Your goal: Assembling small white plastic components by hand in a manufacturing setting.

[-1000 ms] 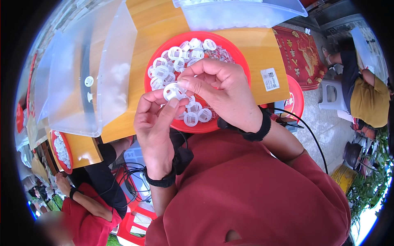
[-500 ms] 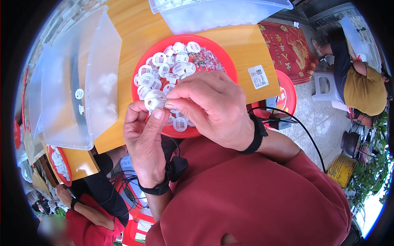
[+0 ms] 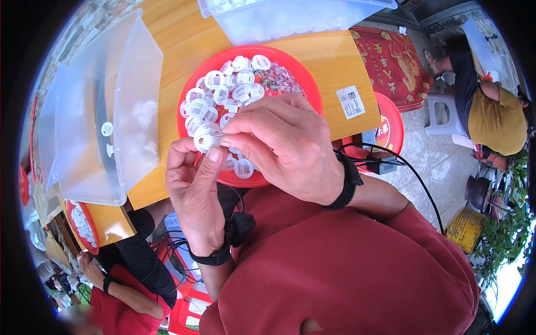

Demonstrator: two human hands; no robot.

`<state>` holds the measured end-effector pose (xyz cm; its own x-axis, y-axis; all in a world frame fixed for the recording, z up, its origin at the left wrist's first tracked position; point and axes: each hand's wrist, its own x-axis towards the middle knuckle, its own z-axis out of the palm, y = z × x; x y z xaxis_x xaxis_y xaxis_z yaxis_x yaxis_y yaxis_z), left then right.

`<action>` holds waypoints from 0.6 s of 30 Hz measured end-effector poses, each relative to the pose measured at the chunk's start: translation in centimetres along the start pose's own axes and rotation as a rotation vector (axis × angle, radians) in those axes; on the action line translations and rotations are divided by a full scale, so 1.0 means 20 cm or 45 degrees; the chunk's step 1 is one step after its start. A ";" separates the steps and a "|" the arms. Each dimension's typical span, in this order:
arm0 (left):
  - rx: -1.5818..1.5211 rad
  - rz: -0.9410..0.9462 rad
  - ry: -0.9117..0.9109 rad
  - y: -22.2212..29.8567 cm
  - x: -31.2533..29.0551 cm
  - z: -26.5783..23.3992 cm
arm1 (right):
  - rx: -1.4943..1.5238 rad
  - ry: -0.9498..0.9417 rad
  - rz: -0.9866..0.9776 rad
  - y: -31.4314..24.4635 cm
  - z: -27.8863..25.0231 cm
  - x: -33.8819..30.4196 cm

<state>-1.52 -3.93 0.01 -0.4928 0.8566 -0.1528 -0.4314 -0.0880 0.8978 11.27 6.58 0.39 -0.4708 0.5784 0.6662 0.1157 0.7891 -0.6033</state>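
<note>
Between the thumb and fingers of my left hand (image 3: 195, 187) is a white round plastic part (image 3: 207, 137) with cut-out slots. My right hand (image 3: 285, 148) pinches a small clear plastic piece (image 3: 221, 138) against the right side of that part; its inner end is too small to make out. Both hands are over the near side of a red round tray (image 3: 310, 84). Several similar white plastic parts (image 3: 214, 80) lie heaped on the tray's left. A pile of small clear pieces (image 3: 279, 80) lies on its right, partly behind my right hand.
A translucent bin (image 3: 125, 139) at the left holds white parts, and another bin (image 3: 290, 25) stands at the back. A paper label (image 3: 350, 102) lies on the wooden table (image 3: 329, 61). One person (image 3: 128, 296) sits at lower left, another (image 3: 494, 117) at far right. A black cable (image 3: 424, 184) curves at right.
The small clear piece in my right fingers sits closer to the white part, with less of it showing. Both hands have shifted very slightly left.
</note>
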 end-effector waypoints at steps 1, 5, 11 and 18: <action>0.000 -0.001 -0.001 0.00 0.00 0.00 | -0.020 -0.010 0.013 0.00 0.00 0.00; 0.127 0.094 0.027 -0.01 0.01 0.01 | 0.006 -0.015 0.055 -0.01 0.01 0.00; 0.154 0.101 0.052 -0.01 0.00 0.02 | 0.056 -0.020 0.093 0.00 0.00 0.00; 0.169 0.096 0.064 0.00 0.00 0.03 | 0.002 -0.095 0.151 -0.02 -0.03 0.00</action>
<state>-1.03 -3.59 0.27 -0.5586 0.8234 -0.1000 -0.2896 -0.0807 0.9537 11.71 6.33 0.99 -0.5174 0.6505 0.5560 0.1729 0.7158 -0.6766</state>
